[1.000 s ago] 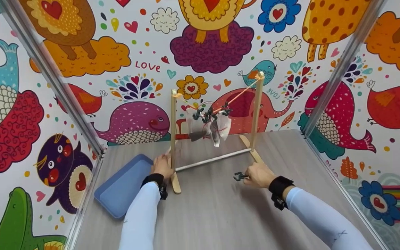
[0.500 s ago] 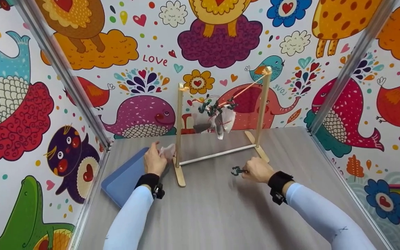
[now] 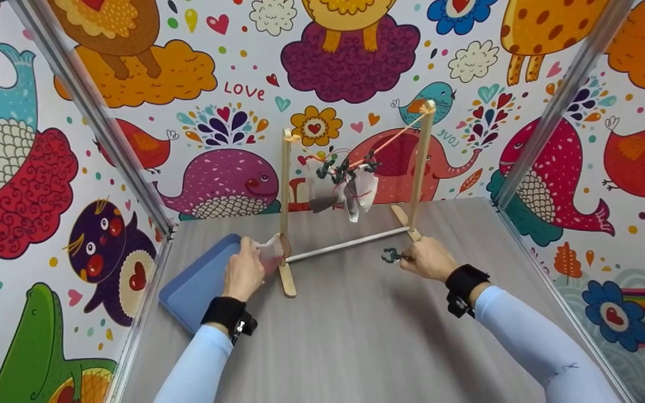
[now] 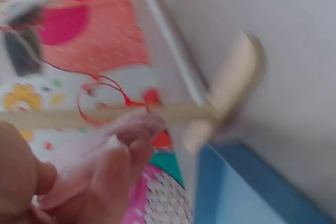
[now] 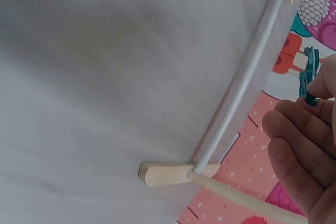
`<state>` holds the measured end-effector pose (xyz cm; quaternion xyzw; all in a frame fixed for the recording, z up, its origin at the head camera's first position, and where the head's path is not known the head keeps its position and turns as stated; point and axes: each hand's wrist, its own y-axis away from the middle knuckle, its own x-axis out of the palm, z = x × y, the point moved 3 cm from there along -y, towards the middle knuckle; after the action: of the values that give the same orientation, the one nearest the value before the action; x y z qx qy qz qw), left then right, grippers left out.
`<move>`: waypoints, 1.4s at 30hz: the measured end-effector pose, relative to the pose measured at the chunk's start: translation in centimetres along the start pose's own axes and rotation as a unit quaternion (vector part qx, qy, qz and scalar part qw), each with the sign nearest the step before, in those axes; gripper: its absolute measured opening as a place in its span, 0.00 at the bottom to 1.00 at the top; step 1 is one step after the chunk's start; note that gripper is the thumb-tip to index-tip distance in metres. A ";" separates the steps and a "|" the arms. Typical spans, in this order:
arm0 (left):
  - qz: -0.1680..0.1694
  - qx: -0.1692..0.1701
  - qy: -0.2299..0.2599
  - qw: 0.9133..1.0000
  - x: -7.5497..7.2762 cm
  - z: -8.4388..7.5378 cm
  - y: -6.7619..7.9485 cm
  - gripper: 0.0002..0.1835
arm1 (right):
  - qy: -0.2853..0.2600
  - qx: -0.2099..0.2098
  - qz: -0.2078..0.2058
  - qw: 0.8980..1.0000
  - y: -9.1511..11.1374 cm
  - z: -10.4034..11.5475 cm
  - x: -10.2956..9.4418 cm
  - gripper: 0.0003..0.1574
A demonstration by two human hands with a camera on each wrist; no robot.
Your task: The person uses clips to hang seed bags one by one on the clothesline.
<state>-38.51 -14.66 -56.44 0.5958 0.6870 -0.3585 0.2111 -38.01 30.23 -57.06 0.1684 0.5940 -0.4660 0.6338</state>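
My left hand (image 3: 244, 272) holds a sheer pale pink cloth (image 3: 270, 253) beside the left foot of a small wooden drying rack (image 3: 421, 168). In the left wrist view, thin red cord loops (image 4: 107, 85) show just beyond the cloth, and the picture is blurred. Near the rack's right foot, my right hand (image 3: 429, 258) pinches a dark green plastic clothespin (image 3: 391, 256) between thumb and finger; its other fingers are loosely bent in the right wrist view. From the rack's sagging orange line (image 3: 395, 140) hang several dark clips (image 3: 339, 170) with white and grey cloth pieces (image 3: 364, 187).
A blue tray (image 3: 194, 288) lies left of the rack, partly behind the left hand and forearm. The rack's white rod (image 3: 350, 243) joins its two feet low over the grey tabletop (image 3: 333, 324). Patterned walls with metal corner rails (image 3: 552, 106) surround the table.
My left hand has come away from behind the left post, bringing the pink cloth into sight, and moved slightly left. My right hand, still pinching the clothespin, has shifted closer to the right foot.
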 end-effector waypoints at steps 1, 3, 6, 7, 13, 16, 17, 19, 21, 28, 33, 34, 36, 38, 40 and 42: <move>0.011 -0.003 0.027 1.000 -0.1 -0.5 0.3 0.05 | -0.005 0.004 -0.002 1.000 -0.1 -0.1 -0.2 0.13; 0.032 -0.005 0.089 0.995 -0.1 -1.6 0.7 0.06 | -0.017 0.017 -0.004 1.000 -0.4 -0.2 -0.6 0.10; 0.057 -0.012 0.200 0.978 0.6 -3.4 1.1 0.09 | -0.018 0.044 -0.006 0.999 -0.9 -0.5 -1.4 0.09; 0.062 -0.013 0.238 0.969 1.1 -4.1 1.3 0.12 | -0.016 0.054 -0.007 0.998 -1.2 -0.5 -1.7 0.10; 0.098 -0.045 0.427 0.898 6.2 -9.4 1.8 0.24 | 0.001 0.102 -0.008 0.995 -2.1 -0.9 -3.7 0.10; 0.118 -0.083 0.490 0.860 9.3 -12.6 1.6 0.21 | 0.024 0.111 -0.007 0.993 -2.8 -1.0 -5.1 0.11; 0.126 -0.096 0.511 0.845 10.3 -13.8 1.4 0.19 | 0.034 0.113 -0.009 0.993 -3.2 -1.1 -5.7 0.12; 0.141 -0.121 0.550 0.814 12.3 -16.2 1.0 0.17 | 0.054 0.122 -0.015 0.991 -4.1 -1.3 -7.1 0.13; 0.154 -0.148 0.593 0.776 13.9 -18.4 0.6 0.16 | 0.078 0.131 -0.024 0.988 -5.2 -1.4 -8.7 0.14; 0.136 -0.226 0.685 0.679 16.2 -22.8 -1.9 0.24 | 0.208 0.063 -0.075 0.973 -10.2 -0.1 -14.1 0.14; 0.107 -0.240 0.683 0.682 16.5 -23.0 -3.6 0.27 | 0.308 -0.013 -0.055 0.950 -13.5 1.8 -17.1 0.11; 0.102 -0.241 0.682 0.683 16.6 -23.0 -3.8 0.28 | 0.325 -0.024 -0.035 0.945 -14.1 2.1 -17.5 0.10; 0.098 -0.240 0.679 0.687 16.7 -22.9 -4.0 0.30 | 0.356 -0.034 0.020 0.934 -15.4 2.4 -18.4 0.08; 0.095 -0.238 0.679 0.688 16.8 -22.8 -4.1 0.32 | 0.378 -0.038 0.080 0.921 -16.6 2.6 -19.1 0.09; 0.095 -0.234 0.677 0.691 16.9 -22.7 -4.2 0.33 | 0.390 -0.041 0.129 0.911 -17.7 2.8 -19.9 0.13; 0.094 -0.234 0.673 0.695 17.0 -22.7 -4.4 0.33 | 0.391 -0.044 0.157 0.906 -18.6 3.3 -20.7 0.17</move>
<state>-43.06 13.45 -52.73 0.6705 0.6478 0.3324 -0.1430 -47.90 26.31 -31.16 0.4001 0.7800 -0.2306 0.4224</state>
